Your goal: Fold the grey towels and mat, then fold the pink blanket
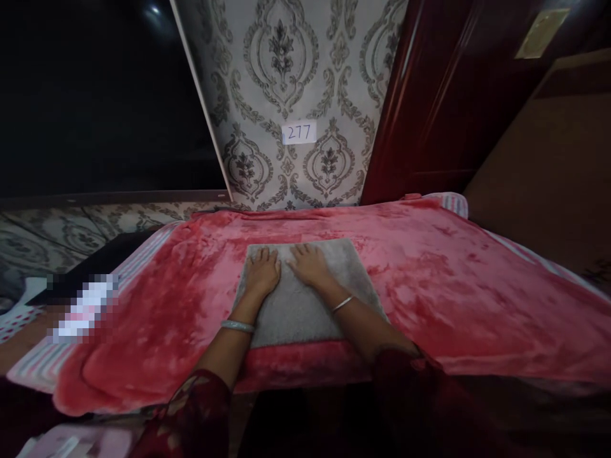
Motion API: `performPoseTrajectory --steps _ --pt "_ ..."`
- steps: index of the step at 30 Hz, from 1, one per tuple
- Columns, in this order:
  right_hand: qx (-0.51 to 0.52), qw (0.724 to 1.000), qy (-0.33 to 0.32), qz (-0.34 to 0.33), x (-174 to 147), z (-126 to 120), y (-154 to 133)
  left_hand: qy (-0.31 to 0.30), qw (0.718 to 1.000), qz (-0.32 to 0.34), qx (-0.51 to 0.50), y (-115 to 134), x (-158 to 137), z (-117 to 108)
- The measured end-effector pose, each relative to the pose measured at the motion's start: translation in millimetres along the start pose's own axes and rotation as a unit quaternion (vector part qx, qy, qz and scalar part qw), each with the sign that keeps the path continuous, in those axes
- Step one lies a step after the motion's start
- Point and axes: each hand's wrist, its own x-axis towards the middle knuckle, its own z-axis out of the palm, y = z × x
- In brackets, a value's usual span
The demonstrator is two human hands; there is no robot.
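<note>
A grey, fuzzy piece of cloth [296,312], roughly square, lies flat on a red plush blanket [429,273]. My left hand [263,270] rests palm down on the cloth's upper left part, fingers stretched toward its far edge. To the right of it, my right hand [309,264] also lies flat on the cloth, with its fingers spread near the same edge. Neither hand grips anything. The cloth's right side is partly covered by my right forearm.
The blanket lies over a striped cloth [48,356] that shows at the left edge. Behind stands a patterned wall with a paper label [299,132] reading 277. A large black screen [95,95] is at left, a dark red wooden panel [429,95] at right, beside a brown box-like surface [554,146].
</note>
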Motion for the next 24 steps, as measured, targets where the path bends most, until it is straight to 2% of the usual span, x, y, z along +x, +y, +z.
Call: performPoseTrajectory --steps 4,7,10,12,15,18,21,24 --pt "-0.035 0.993 -0.008 0.111 -19 -14 67 0.0 1.0 -0.001 -0.006 1 0 -3" --pt "-0.027 0.982 -0.018 0.186 -41 -21 105 -0.009 1.0 -0.005 -0.016 3 -1 -5" --pt "-0.02 0.972 -0.044 0.228 -62 -29 126 -0.011 1.0 -0.002 -0.025 4 -1 -7" --pt "-0.018 0.969 -0.052 0.242 -73 -37 129 -0.013 0.999 0.0 -0.033 4 0 -10" --pt "-0.034 0.973 0.007 0.23 -81 -51 108 -0.023 0.998 0.001 -0.051 5 -3 -20" --pt "-0.044 0.991 0.058 0.108 -85 -51 54 -0.017 0.998 0.012 -0.052 7 -22 -31" --pt "-0.018 0.999 0.033 -0.021 -89 -33 -11 -0.004 0.998 0.041 -0.041 7 -56 -32" --pt "0.004 0.998 -0.011 -0.067 -91 -11 -54 -0.02 0.999 0.037 -0.018 6 -86 -23"
